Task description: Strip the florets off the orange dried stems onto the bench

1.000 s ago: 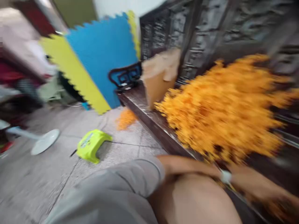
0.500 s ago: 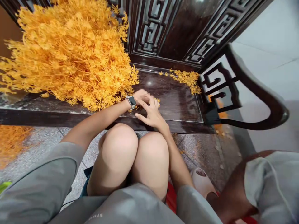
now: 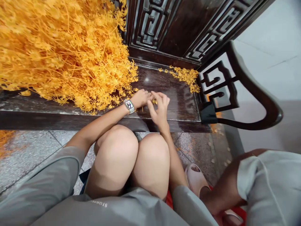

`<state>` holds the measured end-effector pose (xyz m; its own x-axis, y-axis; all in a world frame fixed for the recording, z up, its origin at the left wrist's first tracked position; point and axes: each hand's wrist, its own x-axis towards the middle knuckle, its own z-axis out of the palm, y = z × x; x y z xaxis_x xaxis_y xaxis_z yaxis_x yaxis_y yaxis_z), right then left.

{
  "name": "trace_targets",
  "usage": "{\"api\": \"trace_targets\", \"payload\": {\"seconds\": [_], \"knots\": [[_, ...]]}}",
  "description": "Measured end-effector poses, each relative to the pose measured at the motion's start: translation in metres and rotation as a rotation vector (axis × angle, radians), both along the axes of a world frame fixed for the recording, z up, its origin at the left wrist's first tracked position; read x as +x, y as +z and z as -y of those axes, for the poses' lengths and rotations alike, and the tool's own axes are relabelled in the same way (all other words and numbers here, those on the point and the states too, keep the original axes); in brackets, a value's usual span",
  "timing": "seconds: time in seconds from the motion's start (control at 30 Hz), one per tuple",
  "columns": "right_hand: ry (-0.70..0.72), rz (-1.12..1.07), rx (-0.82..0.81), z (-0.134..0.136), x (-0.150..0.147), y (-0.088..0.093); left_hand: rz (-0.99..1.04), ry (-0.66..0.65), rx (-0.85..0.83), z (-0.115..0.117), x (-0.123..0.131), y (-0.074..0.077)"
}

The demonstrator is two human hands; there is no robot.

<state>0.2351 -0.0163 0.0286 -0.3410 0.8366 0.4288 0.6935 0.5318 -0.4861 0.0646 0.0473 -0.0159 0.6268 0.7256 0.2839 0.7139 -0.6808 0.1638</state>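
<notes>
A big heap of yellow-orange plastic flower sprigs [image 3: 77, 59], thin stems with small frilly heads, covers the left part of the dark wooden bench [image 3: 175, 111]. My left hand [image 3: 141, 98], with a watch on its wrist, lies beside the heap's right edge. Its fingers are closed on a yellow sprig, mostly hidden by the hand. Facing it, my right hand [image 3: 160, 108] is curled, thumb and fingers around a small yellow piece [image 3: 154, 101] of the sprig. The fingertips of both hands meet just above the bench seat.
Small loose yellow heads [image 3: 184, 75] lie in the bench's back right corner. A carved backrest [image 3: 171, 31] rises behind, and a curved armrest [image 3: 254, 91] stands at the right. Another person's leg [image 3: 223, 188] is close on my right. Orange pieces [image 3: 7, 141] lie on the floor at left.
My right hand has drawn slightly right and its fingers have curled up around the yellow piece. My left hand stays beside the heap. The view has shifted a little.
</notes>
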Motion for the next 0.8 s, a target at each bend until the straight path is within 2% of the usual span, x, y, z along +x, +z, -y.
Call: {"api": "trace_targets", "payload": {"seconds": [0.07,0.1,0.23,0.33,0.53,0.67,0.8], "knots": [[-0.143,-0.056,-0.011,-0.006,0.007,-0.010,0.004,0.064,0.059,0.004,-0.009,0.012],[-0.167,-0.079,-0.031,-0.009,0.010,-0.016,0.010,0.061,0.083,0.007,-0.013,0.018],[-0.120,-0.220,-0.156,-0.015,0.013,-0.038,0.053,0.036,0.088,0.015,-0.023,0.030],[-0.135,-0.346,-0.186,-0.016,0.010,-0.045,0.069,0.047,0.035,0.019,-0.023,0.032],[-0.134,-0.484,-0.222,-0.002,0.008,-0.031,0.090,-0.019,-0.090,0.020,-0.023,0.034],[-0.109,-0.517,-0.239,0.006,0.007,-0.021,0.089,-0.038,-0.028,0.020,-0.024,0.036],[-0.172,-0.534,-0.227,0.008,0.005,-0.017,0.086,-0.030,0.030,0.024,-0.021,0.041]]}}
